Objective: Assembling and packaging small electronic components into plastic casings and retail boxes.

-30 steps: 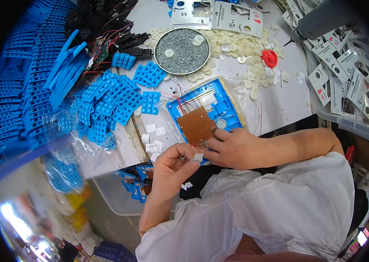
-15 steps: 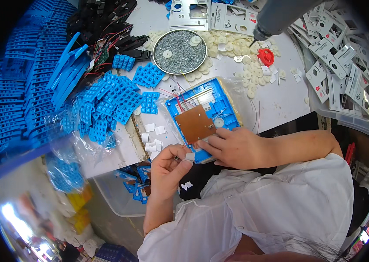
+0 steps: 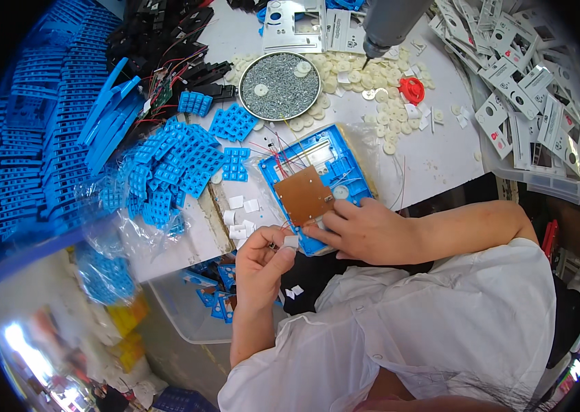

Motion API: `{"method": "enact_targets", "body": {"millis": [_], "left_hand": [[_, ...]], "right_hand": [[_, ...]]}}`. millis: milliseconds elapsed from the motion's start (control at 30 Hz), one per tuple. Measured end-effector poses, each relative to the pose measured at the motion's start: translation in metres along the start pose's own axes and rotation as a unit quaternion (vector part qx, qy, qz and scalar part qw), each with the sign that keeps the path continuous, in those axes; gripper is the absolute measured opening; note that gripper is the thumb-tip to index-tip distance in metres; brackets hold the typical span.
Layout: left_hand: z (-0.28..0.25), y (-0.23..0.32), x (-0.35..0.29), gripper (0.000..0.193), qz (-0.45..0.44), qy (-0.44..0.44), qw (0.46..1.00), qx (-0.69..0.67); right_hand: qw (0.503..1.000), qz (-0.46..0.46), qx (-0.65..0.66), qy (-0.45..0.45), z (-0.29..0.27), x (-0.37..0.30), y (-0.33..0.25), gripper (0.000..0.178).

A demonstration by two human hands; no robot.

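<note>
We've got the L hand (image 3: pixel 260 264) w/ its grip pinched shut on a small white tab (image 3: pixel 291 242), just off the near L corner of the blue case (image 3: pixel 365 182); smth. small & dark shows btwn those fingers too, too tiny for us to tell. R hand (image 3: pixel 376 233) lies over the near R part of the case, fingers half bent, fingertips at the lower edge of the brown board (image 3: pixel 304 196); can't tell if that grip is closed on anything.

Case sits open & tilted nr the mid. of the front edge of the worktop (image 3: pixel 441 161), near end seemingly jutting past it. Board lies in/over the case, thin wires (image 3: pixel 276 161) at its far L side.

L of the case, twd the front edge, we see white paper bits (image 3: pixel 235 202), then a heap of blue keypads (image 3: pixel 187 158). Beyond the case: round dish (image 3: pixel 319 89) of screws (image 3: pixel 276 99), w/ cream discs (image 3: pixel 389 120) to its R & a red ring (image 3: pixel 411 90) nr them. Power driver (image 3: pixel 389 24) hangs over the far edge side, tip down. Printed panels (image 3: pixel 509 89) pile up at the R edge; black parts (image 3: pixel 153 41) at the far L corner.
</note>
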State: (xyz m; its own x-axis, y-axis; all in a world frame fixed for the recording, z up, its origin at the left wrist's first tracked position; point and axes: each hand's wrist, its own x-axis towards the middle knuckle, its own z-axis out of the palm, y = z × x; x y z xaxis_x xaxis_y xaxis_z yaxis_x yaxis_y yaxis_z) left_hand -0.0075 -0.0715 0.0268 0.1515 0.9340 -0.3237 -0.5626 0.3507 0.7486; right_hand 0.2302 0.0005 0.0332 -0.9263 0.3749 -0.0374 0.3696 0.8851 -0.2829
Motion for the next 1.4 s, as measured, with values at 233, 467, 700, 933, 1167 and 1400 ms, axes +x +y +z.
{"method": "enact_targets", "body": {"millis": [233,467,700,933,1167,1400], "left_hand": [[-0.001,0.011,-0.006,0.012,-0.021,-0.005,0.999,0.035],[0.034,0.010,-0.006,0.012,-0.017,0.000,0.995,0.094],[0.039,-0.014,-0.015,0.014,-0.172,-0.105,0.978,0.059],[0.037,-0.033,-0.023,0.015,-0.173,-0.155,0.971,0.046],[0.039,-0.036,-0.018,0.013,-0.161,-0.160,0.974,-0.010],[0.041,-0.015,-0.025,0.023,-0.123,-0.160,0.903,0.379]], "right_hand": [[0.998,-0.045,0.039,-0.037,-0.011,-0.006,0.019,0.062],[0.982,-0.014,0.140,0.130,-0.023,-0.022,0.018,0.052],[0.920,-0.034,0.249,0.299,0.010,-0.006,0.013,0.040],[0.907,-0.080,0.361,0.203,0.019,-0.014,0.018,0.030],[0.912,-0.080,0.314,0.253,0.019,-0.012,0.016,0.027],[0.913,0.051,0.337,0.224,0.006,-0.032,0.043,0.014]]}}
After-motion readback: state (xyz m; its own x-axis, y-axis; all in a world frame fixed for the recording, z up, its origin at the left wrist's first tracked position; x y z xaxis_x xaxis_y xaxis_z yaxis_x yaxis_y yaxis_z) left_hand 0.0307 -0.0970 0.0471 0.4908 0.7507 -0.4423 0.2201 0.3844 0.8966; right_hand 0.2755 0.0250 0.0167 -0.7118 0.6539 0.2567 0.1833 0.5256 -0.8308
